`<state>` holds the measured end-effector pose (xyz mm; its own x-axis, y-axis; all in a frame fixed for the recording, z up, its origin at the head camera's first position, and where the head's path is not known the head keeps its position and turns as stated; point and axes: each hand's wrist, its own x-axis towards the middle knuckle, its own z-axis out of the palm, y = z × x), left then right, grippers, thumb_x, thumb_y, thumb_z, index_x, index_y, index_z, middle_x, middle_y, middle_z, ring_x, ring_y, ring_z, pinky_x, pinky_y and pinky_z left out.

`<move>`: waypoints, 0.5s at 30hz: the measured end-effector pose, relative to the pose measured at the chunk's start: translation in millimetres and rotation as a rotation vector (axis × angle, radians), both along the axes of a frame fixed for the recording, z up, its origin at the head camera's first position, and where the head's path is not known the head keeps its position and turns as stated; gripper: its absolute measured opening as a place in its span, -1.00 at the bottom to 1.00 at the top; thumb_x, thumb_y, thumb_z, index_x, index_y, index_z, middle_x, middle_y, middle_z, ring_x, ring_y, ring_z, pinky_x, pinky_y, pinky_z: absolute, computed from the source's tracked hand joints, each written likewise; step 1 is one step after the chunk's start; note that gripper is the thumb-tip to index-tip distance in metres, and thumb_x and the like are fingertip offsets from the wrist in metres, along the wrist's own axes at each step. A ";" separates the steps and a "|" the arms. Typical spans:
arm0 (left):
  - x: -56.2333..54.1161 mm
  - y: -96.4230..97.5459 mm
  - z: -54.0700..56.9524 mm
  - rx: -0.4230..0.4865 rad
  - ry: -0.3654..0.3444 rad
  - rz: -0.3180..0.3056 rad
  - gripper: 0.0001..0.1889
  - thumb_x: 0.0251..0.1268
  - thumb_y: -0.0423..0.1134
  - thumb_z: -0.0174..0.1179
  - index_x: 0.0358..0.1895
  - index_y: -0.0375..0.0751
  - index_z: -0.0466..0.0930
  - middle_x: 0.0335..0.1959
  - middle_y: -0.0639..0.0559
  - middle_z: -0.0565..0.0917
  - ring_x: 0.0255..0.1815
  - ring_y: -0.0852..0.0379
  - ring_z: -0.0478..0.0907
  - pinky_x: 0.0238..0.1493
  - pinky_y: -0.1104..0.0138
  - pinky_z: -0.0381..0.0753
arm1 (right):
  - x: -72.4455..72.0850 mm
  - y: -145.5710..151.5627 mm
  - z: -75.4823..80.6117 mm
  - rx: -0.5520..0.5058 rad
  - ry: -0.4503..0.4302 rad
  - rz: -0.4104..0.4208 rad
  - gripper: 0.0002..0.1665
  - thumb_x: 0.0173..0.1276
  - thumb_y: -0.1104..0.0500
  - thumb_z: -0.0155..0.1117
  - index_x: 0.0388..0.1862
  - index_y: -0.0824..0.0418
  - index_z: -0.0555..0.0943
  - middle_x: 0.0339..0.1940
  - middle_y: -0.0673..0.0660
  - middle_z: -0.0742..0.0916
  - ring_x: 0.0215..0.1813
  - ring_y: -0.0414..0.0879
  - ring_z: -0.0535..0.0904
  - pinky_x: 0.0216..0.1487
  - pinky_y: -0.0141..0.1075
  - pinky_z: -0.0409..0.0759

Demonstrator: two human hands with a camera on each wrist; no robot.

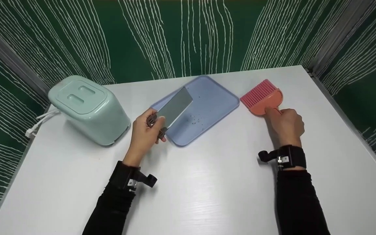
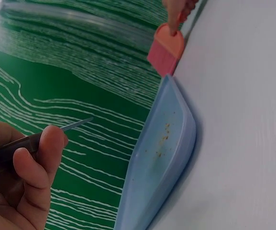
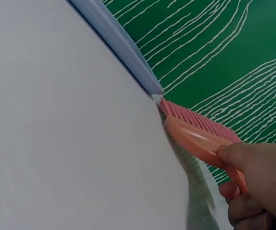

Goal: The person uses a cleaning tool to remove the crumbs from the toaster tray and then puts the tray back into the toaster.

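My left hand (image 1: 145, 129) grips the dark handle of a flat metal scraper (image 1: 176, 106), thumb on top. Its broad grey blade overlaps the left part of a blue tray (image 1: 214, 101) in the head view; the left wrist view shows it edge-on, held up. Dark and brownish crumbs (image 2: 164, 139) lie scattered on the tray. To the right, my right hand (image 1: 286, 125) holds a small orange hand brush (image 1: 266, 101) by its handle. The brush's pink bristles (image 3: 202, 122) point away toward the back left, close to the tray's right corner.
A mint-green toaster (image 1: 90, 107) with two slots in its top stands at the left of the white table (image 1: 201, 192). Its white cord and plug (image 1: 33, 130) lie at the table's left edge. Green walls with white streaks (image 1: 204, 36) rise behind and beside the table.
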<state>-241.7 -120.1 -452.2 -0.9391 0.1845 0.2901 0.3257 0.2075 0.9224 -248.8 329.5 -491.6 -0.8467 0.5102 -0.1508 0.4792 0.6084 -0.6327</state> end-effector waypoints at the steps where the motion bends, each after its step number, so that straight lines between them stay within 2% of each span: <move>1: -0.1 -0.1 -0.2 -0.003 0.008 -0.001 -0.89 0.59 -0.32 0.19 -0.17 -0.28 0.57 -0.59 -0.14 0.60 -0.76 -0.02 0.67 -0.80 0.35 0.50 | -0.2 0.2 -0.6 0.004 -0.006 -0.003 -0.37 0.44 -0.37 0.08 -0.51 0.13 0.44 -0.67 -0.05 0.46 -0.42 0.01 0.44 -0.38 -0.15 0.36; 9: -0.6 0.1 -1.0 -0.009 0.016 -0.002 -0.89 0.59 -0.31 0.18 -0.18 -0.27 0.57 -0.61 -0.12 0.59 -0.76 0.03 0.67 -0.80 0.33 0.52 | -0.9 -0.3 -3.2 0.044 0.002 -0.028 -0.37 0.44 -0.37 0.06 -0.39 0.17 0.59 -0.59 0.03 0.57 -0.32 0.08 0.49 -0.32 -0.13 0.39; 12: -0.6 0.0 -1.1 -0.010 0.015 0.000 -0.88 0.59 -0.31 0.18 -0.19 -0.28 0.56 -0.61 -0.12 0.60 -0.76 0.03 0.67 -0.80 0.34 0.52 | -1.1 -0.6 -4.0 0.043 0.028 -0.039 -0.38 0.46 -0.36 0.08 -0.36 0.17 0.58 -0.56 0.05 0.58 -0.31 0.09 0.49 -0.29 -0.13 0.36; 15: -0.6 0.1 -1.1 -0.010 0.011 0.002 -0.89 0.59 -0.32 0.18 -0.17 -0.29 0.56 -0.60 -0.13 0.60 -0.76 0.03 0.67 -0.79 0.35 0.52 | -1.0 -0.6 -6.2 0.048 0.061 -0.054 -0.39 0.47 -0.36 0.13 -0.27 0.19 0.55 -0.44 0.13 0.61 -0.25 0.12 0.52 -0.26 -0.13 0.34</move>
